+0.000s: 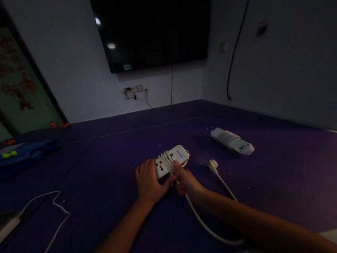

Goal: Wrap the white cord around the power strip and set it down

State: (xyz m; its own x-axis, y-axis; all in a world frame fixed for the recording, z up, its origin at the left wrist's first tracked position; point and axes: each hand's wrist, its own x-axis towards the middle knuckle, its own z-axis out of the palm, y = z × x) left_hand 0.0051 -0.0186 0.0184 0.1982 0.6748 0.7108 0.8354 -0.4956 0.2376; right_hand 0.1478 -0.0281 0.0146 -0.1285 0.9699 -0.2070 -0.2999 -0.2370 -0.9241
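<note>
A white power strip (178, 153) lies tilted in front of me on the purple surface, its cream cord (166, 160) wound several times around its middle. My left hand (149, 182) is wrapped around the strip's near left end. At the strip's lower side, my right hand (188, 181) pinches the cord close to the windings. From there a loose length of cord loops toward the front edge, passes under my right forearm and comes up to a white plug (212, 164) lying to the right.
A second white power strip (232, 141), cord wrapped around it, lies at right. Another strip (3, 236) with a trailing white cord sits at far left. Blue folded cloth (17, 154) is behind it. A television (156, 22) hangs above wall sockets (137, 89).
</note>
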